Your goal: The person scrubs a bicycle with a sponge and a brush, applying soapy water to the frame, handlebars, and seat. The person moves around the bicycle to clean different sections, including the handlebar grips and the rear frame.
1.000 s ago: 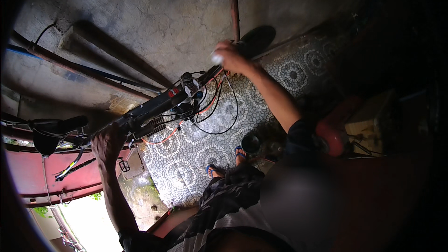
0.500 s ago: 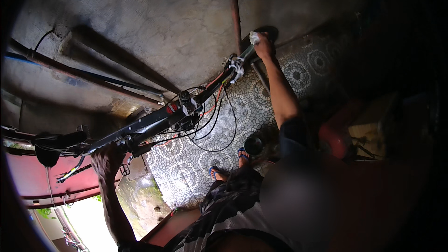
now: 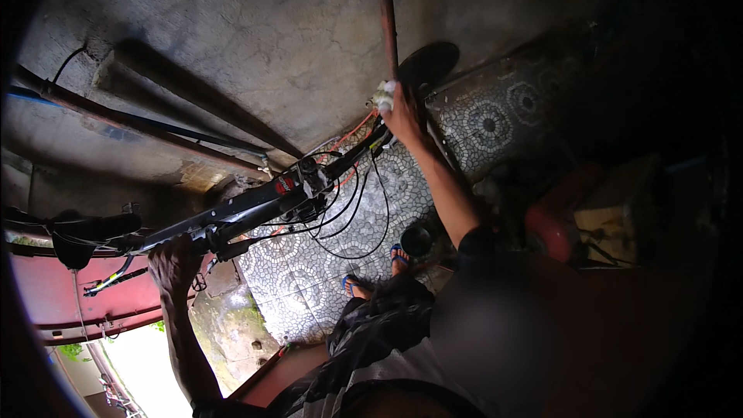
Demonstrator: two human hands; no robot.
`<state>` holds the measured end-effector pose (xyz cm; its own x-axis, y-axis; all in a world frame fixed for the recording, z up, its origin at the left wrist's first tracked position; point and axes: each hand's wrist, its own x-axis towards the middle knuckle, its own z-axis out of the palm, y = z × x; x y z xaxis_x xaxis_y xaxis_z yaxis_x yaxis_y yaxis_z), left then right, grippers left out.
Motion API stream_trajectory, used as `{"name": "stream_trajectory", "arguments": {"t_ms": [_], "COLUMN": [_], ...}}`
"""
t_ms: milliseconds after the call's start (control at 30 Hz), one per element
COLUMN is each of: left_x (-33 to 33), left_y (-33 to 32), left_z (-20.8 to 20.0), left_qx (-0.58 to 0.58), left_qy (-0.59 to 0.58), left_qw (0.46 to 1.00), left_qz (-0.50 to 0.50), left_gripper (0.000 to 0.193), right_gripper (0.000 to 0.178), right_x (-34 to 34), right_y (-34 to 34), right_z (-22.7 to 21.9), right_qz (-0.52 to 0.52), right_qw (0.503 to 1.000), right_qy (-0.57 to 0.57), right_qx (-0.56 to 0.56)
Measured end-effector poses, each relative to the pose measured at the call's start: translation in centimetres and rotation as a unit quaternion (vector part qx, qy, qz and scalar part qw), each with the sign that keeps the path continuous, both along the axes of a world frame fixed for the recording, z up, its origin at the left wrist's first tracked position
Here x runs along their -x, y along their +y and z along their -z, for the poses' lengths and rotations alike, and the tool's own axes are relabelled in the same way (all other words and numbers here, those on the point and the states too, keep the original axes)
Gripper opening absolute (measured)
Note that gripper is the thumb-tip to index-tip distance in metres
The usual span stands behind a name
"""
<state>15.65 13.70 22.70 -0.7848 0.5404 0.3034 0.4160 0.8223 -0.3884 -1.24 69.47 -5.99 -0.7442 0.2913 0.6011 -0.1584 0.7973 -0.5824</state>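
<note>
A dark bicycle [image 3: 244, 205] with a red badge on its frame stretches diagonally from the left toward the upper middle. My left hand [image 3: 176, 263] is closed around the near end of its handlebar [image 3: 234, 248]. At the handlebar's far end, my right hand [image 3: 404, 118] presses a white, foamy wad [image 3: 383, 97] against the bar; whether it is a sponge or a cloth, I cannot tell. Black cables [image 3: 391, 217] loop out over the floor from the middle of the bar. The saddle [image 3: 73, 240] is at the far left.
A rough grey wall [image 3: 232, 23] with pipes [image 3: 386, 15] stands behind the bicycle. Below lies a patterned tile floor [image 3: 290, 286]. A dark bucket [image 3: 416, 241] sits beside my sandalled feet. A red object [image 3: 549, 224] stands in shadow at the right.
My right hand has slid with the white wad inward and nearer along the handlebar, away from its far tip. My left hand keeps its hold.
</note>
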Motion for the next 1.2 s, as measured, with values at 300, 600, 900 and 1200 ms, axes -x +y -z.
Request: {"name": "stream_trajectory", "arguments": {"t_ms": [300,600,900,1200], "left_x": [-0.6,-2.2,-1.5,-2.2], "left_y": [-2.6,-1.9,3.2,3.8], "left_z": [-0.5,-1.6,-0.4,0.5], "left_qx": [-0.001,-0.018,-0.026,-0.057], "left_qy": [-0.022,-0.111,-0.081,-0.055], "left_qw": [0.999,0.993,0.995,0.994], "left_qz": [0.039,-0.026,-0.047,-0.07], "left_gripper": [0.016,0.012,0.009,0.019], "right_gripper": [0.027,0.035,0.054,0.044], "right_x": [2.8,-2.7,-12.6,-15.1], "right_y": [2.5,7.6,-7.8,-10.6], "right_z": [7.4,-3.6,-13.1,-15.1], "right_qz": [-0.203,0.236,-0.341,-0.235], "right_qw": [0.395,0.868,0.936,0.97], "right_qy": [0.165,0.09,0.051,-0.044], "right_qx": [0.881,0.427,0.074,-0.049]}}
